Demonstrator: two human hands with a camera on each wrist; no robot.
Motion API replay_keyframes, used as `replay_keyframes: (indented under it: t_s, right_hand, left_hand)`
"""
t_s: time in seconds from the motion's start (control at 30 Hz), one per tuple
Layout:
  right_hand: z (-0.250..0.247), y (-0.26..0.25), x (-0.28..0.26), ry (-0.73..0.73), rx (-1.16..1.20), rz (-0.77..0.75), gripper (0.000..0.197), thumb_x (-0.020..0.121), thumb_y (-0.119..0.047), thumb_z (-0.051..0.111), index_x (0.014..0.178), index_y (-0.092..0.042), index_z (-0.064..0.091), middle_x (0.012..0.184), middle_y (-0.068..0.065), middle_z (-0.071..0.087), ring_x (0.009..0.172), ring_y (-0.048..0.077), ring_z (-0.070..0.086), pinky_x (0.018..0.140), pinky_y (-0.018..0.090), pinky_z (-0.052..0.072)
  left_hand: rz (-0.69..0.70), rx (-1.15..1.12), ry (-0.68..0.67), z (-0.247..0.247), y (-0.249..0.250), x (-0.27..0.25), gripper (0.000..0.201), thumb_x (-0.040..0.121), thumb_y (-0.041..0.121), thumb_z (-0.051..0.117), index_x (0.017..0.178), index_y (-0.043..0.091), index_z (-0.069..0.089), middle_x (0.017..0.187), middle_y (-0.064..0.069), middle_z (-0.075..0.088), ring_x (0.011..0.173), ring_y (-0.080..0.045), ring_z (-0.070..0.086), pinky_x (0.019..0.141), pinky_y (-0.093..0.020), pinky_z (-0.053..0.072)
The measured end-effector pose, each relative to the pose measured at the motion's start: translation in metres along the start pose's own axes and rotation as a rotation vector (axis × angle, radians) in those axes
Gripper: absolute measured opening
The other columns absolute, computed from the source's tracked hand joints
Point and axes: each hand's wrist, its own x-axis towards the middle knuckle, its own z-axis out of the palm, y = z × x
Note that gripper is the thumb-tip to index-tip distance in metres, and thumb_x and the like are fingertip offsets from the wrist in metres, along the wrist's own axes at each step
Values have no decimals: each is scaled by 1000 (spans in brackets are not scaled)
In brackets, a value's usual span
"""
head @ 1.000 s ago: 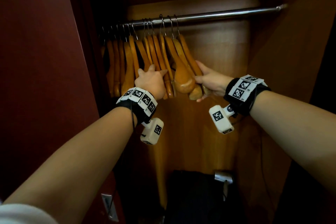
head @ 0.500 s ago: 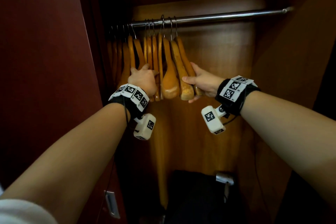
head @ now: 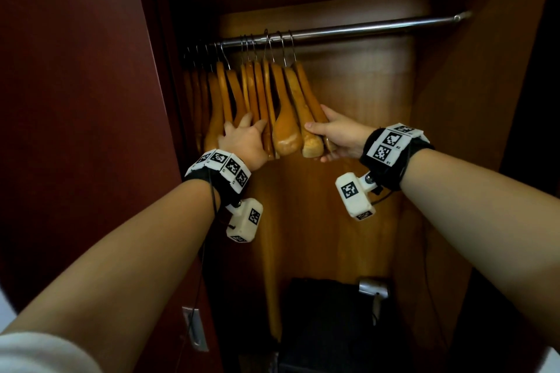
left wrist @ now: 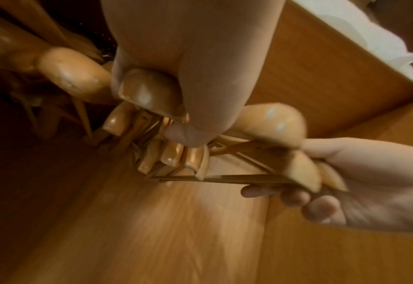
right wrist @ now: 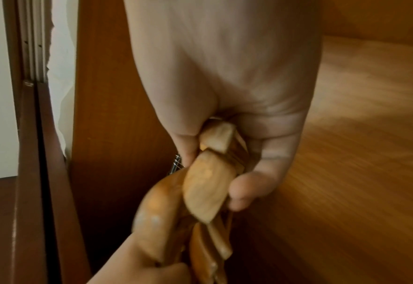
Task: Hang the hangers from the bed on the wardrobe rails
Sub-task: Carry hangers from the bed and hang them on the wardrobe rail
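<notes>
Several wooden hangers (head: 257, 106) hang by wire hooks on the left part of the metal wardrobe rail (head: 363, 28). My left hand (head: 245, 130) reaches in among their lower ends and grips a rounded hanger end (left wrist: 149, 90) between thumb and fingers. My right hand (head: 321, 136) grips the ends of the rightmost hangers (head: 309, 118) from the right side. In the right wrist view its fingers wrap the hanger ends (right wrist: 207, 188). The left wrist view shows the right hand (left wrist: 358, 192) holding the bottom bars too.
A dark red wardrobe door (head: 75, 130) stands close on the left, and the side wall (head: 485, 130) closes the right. A black box (head: 327, 327) with a metal fitting (head: 374, 289) sits on the wardrobe floor. The rail's right half is bare.
Both hands have drawn the lower ends of the hangers a little to the left. The hangers now hang closer together and less splayed.
</notes>
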Motion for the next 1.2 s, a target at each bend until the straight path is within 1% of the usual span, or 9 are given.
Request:
replay_keyframes:
  t_s: [0.1,0.23,0.4,0.53,0.63,0.77,0.93,1.07,1.2]
  right_hand:
    - [4,1,-11,32,-15,36,42,103,-28,52,142,-26,36,99,17,69,62,24,67,51,31,55]
    - [10,1,-31,78,-34,71,40,105,-27,49,142,-25,36,104,14,70,65,24,68,54,31,56]
    - [17,3,-66,142,-38,93,49,104,-26,51,148,-28,30,109,11,60,68,25,67,52,31,56]
    - [21,9,-95,195,-28,128,61,102,-23,54,154,-30,22,110,11,58,69,25,69,54,32,58]
    - [25,15,-117,244,-25,163,67,102,-23,56,156,-29,17,110,11,58,69,24,69,53,31,58]
    - [26,26,-151,316,0,193,68,101,-23,57,157,-28,18,111,12,58,69,23,69,52,30,59]
    - [16,44,-204,409,24,224,67,100,-25,58,156,-28,20,112,13,59,74,24,70,56,32,58]
    - [-3,55,-260,497,58,230,66,100,-25,58,156,-26,22,113,14,60,80,26,69,59,34,60]
    - [-24,64,-330,623,46,265,60,100,-25,58,152,-22,29,109,13,60,78,25,68,66,38,60]
  left_hand:
    - [27,-72,54,-3,5,-11,88,82,42,69,154,37,17,163,1,15,143,-43,18,113,-61,23]
    - [177,-112,71,-9,12,-26,91,81,26,65,153,43,11,163,1,17,148,-35,12,111,-67,20]
    - [331,-31,26,-9,28,-37,82,80,25,61,153,36,25,164,8,17,147,-28,17,112,-71,12]
    - [405,-45,-10,3,40,-51,77,82,26,62,152,32,31,165,1,14,151,-23,11,117,-66,6]
    - [417,-113,-25,14,48,-62,79,80,25,64,152,28,31,167,-2,6,153,-26,2,119,-61,8]
    - [409,-206,31,27,65,-82,77,78,25,64,149,29,34,165,-2,10,152,-32,-2,120,-59,6]
    - [468,-313,40,40,110,-114,71,78,24,64,145,28,39,162,-5,18,150,-29,5,117,-62,11]
    - [575,-411,20,37,161,-148,63,81,24,62,141,28,43,158,-3,26,148,-28,11,115,-59,18]
    - [669,-569,-17,30,225,-189,55,84,19,60,137,26,48,153,0,34,145,-25,19,113,-53,24]
